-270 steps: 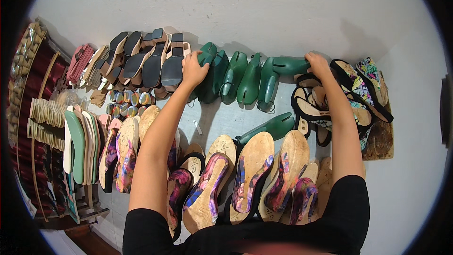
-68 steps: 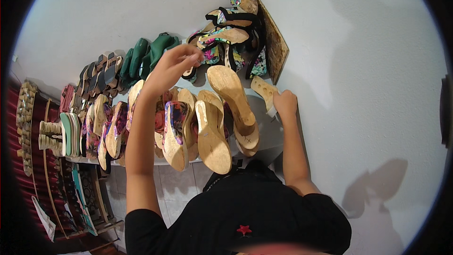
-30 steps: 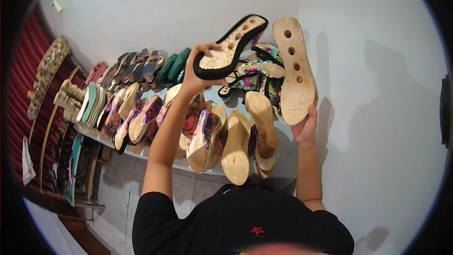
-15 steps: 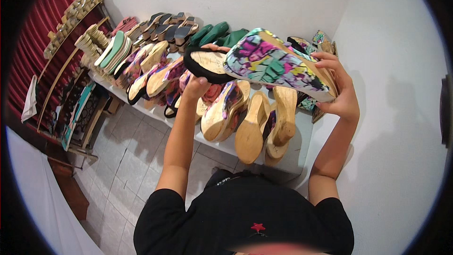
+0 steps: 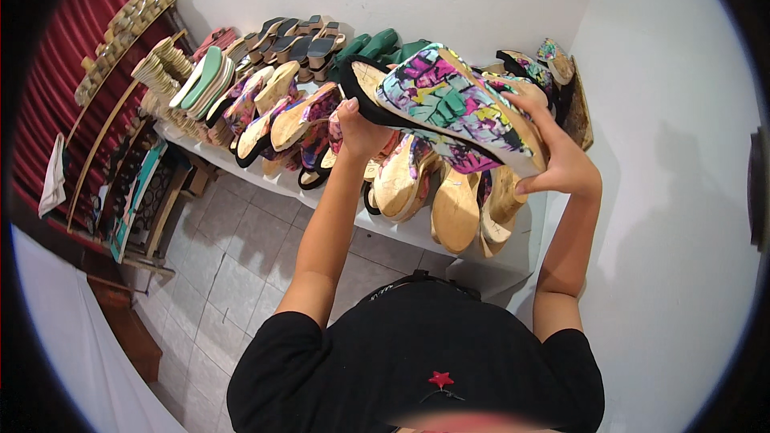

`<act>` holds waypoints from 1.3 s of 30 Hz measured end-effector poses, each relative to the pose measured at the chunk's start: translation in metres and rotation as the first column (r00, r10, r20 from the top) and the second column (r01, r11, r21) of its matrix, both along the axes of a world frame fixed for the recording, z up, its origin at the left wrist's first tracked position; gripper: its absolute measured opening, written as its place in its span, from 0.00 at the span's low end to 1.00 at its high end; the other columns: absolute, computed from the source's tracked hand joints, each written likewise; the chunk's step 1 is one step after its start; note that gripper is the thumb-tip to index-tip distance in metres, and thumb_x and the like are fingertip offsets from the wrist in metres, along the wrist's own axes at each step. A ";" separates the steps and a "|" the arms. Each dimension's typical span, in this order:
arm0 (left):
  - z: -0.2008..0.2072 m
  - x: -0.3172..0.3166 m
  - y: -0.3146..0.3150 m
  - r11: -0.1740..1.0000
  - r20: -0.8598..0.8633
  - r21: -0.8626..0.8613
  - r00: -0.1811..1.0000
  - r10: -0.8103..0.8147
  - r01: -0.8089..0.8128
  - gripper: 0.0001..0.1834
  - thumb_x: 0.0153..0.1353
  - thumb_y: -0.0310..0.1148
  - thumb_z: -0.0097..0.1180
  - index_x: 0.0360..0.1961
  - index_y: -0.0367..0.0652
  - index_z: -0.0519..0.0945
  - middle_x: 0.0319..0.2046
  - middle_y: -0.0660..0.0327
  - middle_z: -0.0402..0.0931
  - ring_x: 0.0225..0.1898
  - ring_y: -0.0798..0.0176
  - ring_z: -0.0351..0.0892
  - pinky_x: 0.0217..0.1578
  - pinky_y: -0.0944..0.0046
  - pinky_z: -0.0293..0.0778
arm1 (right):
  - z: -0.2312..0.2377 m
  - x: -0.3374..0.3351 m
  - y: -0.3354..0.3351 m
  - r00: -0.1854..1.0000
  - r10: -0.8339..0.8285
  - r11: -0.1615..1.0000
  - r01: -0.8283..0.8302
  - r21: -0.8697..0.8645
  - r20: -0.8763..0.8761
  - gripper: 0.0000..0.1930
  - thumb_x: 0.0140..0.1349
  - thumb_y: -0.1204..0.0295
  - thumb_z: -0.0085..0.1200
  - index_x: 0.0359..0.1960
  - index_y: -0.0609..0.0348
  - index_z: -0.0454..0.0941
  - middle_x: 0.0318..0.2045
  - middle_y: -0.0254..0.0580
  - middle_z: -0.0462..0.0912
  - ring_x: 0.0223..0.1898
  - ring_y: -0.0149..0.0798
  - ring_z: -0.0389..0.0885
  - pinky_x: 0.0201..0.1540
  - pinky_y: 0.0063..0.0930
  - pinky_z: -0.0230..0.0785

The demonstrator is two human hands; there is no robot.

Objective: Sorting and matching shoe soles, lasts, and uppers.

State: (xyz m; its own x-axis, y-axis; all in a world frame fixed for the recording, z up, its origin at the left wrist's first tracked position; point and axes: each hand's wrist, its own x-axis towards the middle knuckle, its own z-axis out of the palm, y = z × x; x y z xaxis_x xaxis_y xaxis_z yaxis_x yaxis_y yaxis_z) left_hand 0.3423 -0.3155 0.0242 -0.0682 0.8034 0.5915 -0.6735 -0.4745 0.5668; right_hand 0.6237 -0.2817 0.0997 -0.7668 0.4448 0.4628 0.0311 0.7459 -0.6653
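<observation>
Two wedge soles held up together above the white shelf [image 5: 513, 252] — one per hand. Left hand [image 5: 359, 130] clamped on the black-edged wedge sole [image 5: 362, 90], fingers wrapped over its near end, thumb side hidden behind the sole. Right hand [image 5: 561, 162] clamped on the colourful patterned wedge sole [image 5: 449, 108], fingers curled over its far right end, thumb tucked under the pale wooden edge. Patterned sole lying flat against the black-edged one, its printed face — purple, green, pink and white patches — turned upward toward the camera, stretching from the left fingers across to the right fingers. Only the front tip and a dark rim of the black-edged sole showing past the patterned one, just above the left fingers.

Directly below both sets of fingers, plain wooden wedges [image 5: 454, 207] standing on the shelf, beside patterned ones. Beyond the left fingers, green shoe lasts [image 5: 377, 43]. Further left of the left fingers, a long row of finished sandals [image 5: 297, 40] and flat insoles [image 5: 202, 80]. Behind the right fingers, more patterned sandals [image 5: 553, 60] against the wall corner. Grey tiled floor [image 5: 233, 256] well below the left forearm.
</observation>
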 end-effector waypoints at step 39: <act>0.022 0.119 0.071 0.937 -0.868 -0.333 0.356 -0.347 0.103 0.21 0.60 0.43 0.43 0.49 0.43 0.68 0.48 0.61 0.68 0.51 0.65 0.64 0.50 0.62 0.61 | -0.228 0.113 0.025 0.801 -0.575 0.184 0.326 -0.927 0.168 0.36 0.42 0.69 0.55 0.55 0.70 0.56 0.41 0.48 0.72 0.37 0.35 0.75 0.40 0.26 0.70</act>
